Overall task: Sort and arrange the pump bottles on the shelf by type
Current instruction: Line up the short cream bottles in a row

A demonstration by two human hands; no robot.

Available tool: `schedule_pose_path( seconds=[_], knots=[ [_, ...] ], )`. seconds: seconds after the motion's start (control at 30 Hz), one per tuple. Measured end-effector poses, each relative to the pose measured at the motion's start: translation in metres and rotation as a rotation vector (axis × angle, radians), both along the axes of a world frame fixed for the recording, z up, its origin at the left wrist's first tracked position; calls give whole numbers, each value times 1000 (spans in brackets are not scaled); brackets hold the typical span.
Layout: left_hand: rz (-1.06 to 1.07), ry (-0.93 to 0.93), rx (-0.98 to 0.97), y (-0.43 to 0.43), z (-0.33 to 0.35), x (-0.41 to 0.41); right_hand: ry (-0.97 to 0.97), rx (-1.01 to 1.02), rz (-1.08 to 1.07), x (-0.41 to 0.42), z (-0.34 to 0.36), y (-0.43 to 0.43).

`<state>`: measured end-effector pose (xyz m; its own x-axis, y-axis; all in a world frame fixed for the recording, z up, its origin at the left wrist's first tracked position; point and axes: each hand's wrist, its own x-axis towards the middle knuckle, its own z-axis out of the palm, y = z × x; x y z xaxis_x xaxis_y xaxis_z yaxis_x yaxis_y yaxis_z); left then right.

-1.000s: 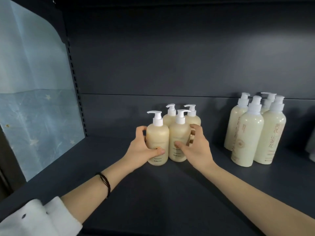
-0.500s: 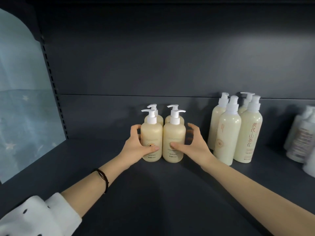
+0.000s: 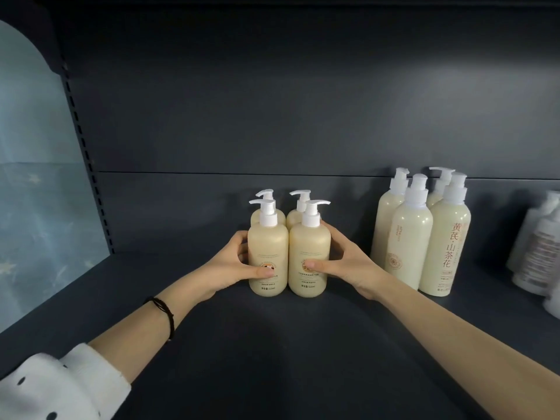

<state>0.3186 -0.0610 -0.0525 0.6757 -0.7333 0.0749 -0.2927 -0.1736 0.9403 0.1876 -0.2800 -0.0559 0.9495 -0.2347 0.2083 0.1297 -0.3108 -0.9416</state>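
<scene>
1. While both hands bracket the short bottles, the left hand (image 3: 230, 268) wraps the near-left bottle (image 3: 268, 259), thumb across its label and fingers behind; grip closed on it.
2. Beside it, touching, stands the near-right bottle (image 3: 309, 262), which the right hand (image 3: 348, 262) clasps likewise, thumb on its label.
3. Two matching bottles stand just behind, forming a square block mid-shelf (image 3: 288, 344).
4. Judgement: the step is squaring this block. Press low on the bodies, evenly from both sides, so nothing tips.
5. Turn labels and pump spouts to face alike.
6. Tall bottles (image 3: 424, 237) stand near on the right; keep a clear gap from them.
7. Grey bottles (image 3: 539, 253) sit at far right, blurred.
</scene>
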Motion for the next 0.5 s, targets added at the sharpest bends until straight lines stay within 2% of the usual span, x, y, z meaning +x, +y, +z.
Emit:
schedule_pose_path(
  seconds=[0.5],
  knots=[
    [170, -25, -24, 37, -5, 8, 3, -14, 55, 22, -3, 40]
  ],
)
